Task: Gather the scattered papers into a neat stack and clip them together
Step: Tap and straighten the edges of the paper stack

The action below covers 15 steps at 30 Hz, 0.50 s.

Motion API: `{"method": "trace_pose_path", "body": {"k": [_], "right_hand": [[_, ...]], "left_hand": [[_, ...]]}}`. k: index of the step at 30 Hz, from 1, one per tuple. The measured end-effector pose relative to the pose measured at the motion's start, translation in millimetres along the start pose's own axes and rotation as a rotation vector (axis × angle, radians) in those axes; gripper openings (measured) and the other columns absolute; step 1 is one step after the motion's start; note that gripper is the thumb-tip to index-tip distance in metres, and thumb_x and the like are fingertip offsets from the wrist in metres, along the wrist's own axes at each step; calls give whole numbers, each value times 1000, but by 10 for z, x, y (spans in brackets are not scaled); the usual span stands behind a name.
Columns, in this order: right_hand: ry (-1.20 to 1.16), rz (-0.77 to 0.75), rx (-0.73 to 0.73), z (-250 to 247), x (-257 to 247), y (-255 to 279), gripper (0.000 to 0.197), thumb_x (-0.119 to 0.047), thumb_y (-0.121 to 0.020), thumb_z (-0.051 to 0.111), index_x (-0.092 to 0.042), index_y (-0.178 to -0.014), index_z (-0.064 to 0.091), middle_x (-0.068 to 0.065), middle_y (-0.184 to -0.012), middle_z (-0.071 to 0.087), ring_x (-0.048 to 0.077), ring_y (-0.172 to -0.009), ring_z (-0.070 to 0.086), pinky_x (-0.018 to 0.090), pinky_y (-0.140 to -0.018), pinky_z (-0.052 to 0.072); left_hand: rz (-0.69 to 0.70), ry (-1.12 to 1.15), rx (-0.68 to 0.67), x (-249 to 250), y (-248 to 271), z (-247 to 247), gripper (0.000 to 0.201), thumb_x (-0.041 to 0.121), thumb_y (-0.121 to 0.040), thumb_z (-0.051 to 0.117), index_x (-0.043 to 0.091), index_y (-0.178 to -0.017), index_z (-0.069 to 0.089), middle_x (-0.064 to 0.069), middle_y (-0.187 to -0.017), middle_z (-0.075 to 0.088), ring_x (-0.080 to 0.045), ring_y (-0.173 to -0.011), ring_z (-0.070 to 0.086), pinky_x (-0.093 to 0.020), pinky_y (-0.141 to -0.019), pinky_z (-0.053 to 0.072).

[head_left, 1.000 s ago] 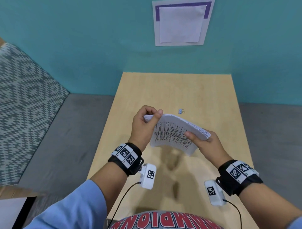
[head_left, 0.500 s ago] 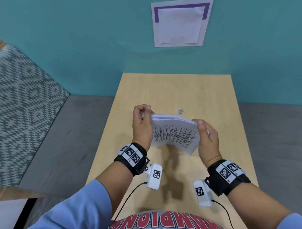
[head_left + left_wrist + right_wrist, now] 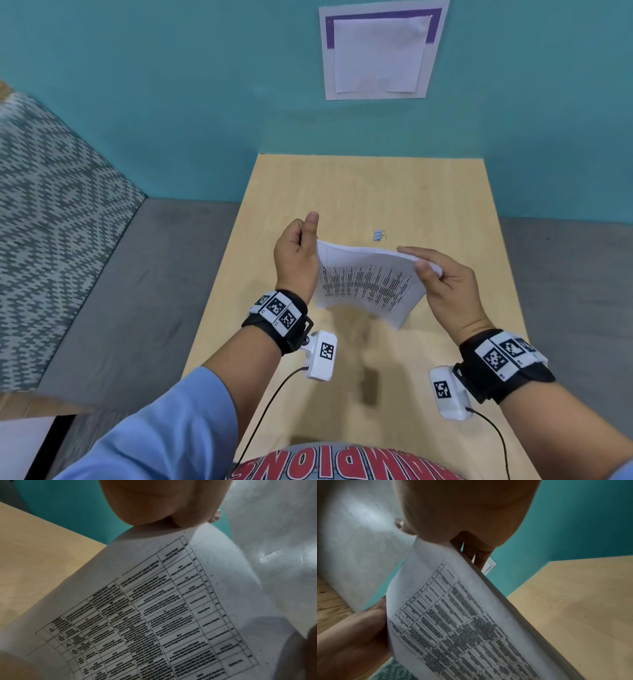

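Wooden table (image 3: 428, 192) against teal wall (image 3: 171, 85), both hands (image 3: 296, 255) (image 3: 445, 284) gripping paper stack (image 3: 366, 284) above.

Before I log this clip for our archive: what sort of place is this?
Probably an office or study corner: a small wooden desk against a teal wall, a notice posted on it, and a binder clip by printed papers.

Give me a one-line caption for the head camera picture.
Both hands, left hand and right hand, hold a stack of printed papers above a wooden table, a small binder clip beyond.
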State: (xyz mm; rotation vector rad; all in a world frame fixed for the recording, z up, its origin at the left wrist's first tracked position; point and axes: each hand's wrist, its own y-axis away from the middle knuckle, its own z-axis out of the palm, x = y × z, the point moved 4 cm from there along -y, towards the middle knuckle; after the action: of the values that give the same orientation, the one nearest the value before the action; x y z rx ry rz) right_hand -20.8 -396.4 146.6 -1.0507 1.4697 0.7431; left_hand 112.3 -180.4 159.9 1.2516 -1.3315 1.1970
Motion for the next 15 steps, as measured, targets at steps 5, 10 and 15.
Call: {"method": "trace_pose_path", "body": {"k": [5, 10, 15], "right_hand": [[46, 152, -192, 26, 81, 13, 38, -32, -82, 87, -39, -118, 78, -25, -115, 77, -9, -107, 69, 5, -89, 50], [151, 151, -126, 9, 114, -57, 16, -35, -97, 72, -48, -88, 75, -23, -82, 77, -6, -74, 65, 13, -72, 48], [204, 119, -168, 39, 24, -74, 21, -40, -99, 68, -53, -83, 73, -8, -89, 75, -1, -73, 64, 14, -69, 48]], "left_hand": [[-11, 11, -55, -15, -26, 20, 51, 48, -102, 62, 24, -64, 39, 8, -63, 32, -11, -62, 29, -32, -62, 28], [-187, 115, -619, -153, -27, -77, 103, 73, -58, 88, 12, -134, 57, -5, -104, 68, -22, -89, 64, -32, -73, 53], [-177, -278, -736, -320, 29, -160, 34, 25, -88, 87, 14, -119, 77, 3, -109, 78, -6, -93, 69, -32, -89, 53]]}}
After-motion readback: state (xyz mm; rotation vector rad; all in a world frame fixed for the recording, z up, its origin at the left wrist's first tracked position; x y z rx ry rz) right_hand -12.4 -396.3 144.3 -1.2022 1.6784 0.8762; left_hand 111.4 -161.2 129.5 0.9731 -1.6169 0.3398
